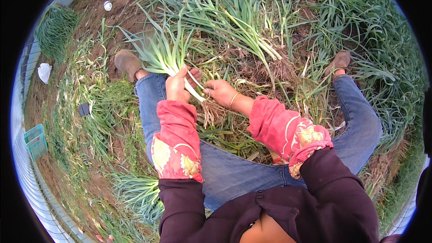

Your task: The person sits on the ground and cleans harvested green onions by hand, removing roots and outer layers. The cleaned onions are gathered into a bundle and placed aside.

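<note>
A small bunch of green onion or leek plants (170, 61) lies slantwise above my left thigh, its leaves up and left, its pale roots hanging at the lower right. My left hand (182, 82) is closed round the white stems. At the root end, the fingertips of my right hand (219, 91) pinch a thin stem beside the others. A yellow bangle circles my right wrist. Beyond my hands, uprooted plants with brown, soil-caked roots (275, 69) lie in a loose heap, leaves pointing away.
Dense standing leaves (381, 57) grow at the right. Stripped leaves and stalks litter the soil between my legs. Leftward are a teal plastic crate (36, 141), a white bag (44, 73), a dark flat object (84, 109) and a green heap (55, 32). Another leafy bunch (143, 194) lies beside my left hip.
</note>
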Demonstrator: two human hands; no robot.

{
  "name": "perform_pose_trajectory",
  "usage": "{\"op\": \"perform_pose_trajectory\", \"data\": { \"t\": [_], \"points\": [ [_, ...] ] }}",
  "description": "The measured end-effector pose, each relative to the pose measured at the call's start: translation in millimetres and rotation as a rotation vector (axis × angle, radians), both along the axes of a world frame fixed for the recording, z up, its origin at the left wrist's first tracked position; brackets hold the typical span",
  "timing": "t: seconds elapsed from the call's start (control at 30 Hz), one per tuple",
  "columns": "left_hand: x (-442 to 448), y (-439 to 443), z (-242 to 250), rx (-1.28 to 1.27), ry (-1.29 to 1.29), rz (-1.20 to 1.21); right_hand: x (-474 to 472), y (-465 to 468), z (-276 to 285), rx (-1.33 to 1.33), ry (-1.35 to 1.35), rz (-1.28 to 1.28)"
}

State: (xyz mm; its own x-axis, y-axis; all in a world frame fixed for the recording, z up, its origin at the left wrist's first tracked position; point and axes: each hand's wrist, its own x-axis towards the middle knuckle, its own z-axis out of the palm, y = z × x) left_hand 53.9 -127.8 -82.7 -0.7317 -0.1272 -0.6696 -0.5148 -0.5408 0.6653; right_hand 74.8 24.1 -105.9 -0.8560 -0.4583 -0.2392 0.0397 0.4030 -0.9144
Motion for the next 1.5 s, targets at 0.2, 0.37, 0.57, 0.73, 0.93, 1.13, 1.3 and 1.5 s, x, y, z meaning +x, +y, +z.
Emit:
{"op": "perform_pose_trajectory", "data": {
  "t": [0.2, 0.37, 0.57, 0.73, 0.93, 1.13, 1.3, 1.5],
  "points": [
    [-4, 5, 40, -0.021, 0.203, 0.177, 34, 65, 7, 0.105, 0.065, 0.181],
    [-14, -2, 66, 0.003, 0.414, 0.195, 13, 148, -11, 0.574, 0.167, -0.377],
    [-6, 30, 24, 0.226, 0.019, 0.162, -61, 138, -18, 0.825, 0.169, -0.339],
    [2, 56, 2, 0.151, 0.001, -0.019, -52, 108, 11, 0.239, 0.144, -0.323],
    [5, 66, -10, 0.151, 0.019, -0.196, -4, 73, 29, -0.012, 0.141, -0.196],
    [-1, 38, 7, 0.103, 0.149, -0.097, 80, 147, 37, 0.299, 0.324, 0.46],
    [11, 60, 15, 0.068, 0.132, -0.184, 102, 201, 17, 0.543, 0.189, 0.659],
    [0, 28, 17, 0.109, 0.232, -0.066, 109, 207, 20, 1.013, -0.19, 0.901]
  ]
}}
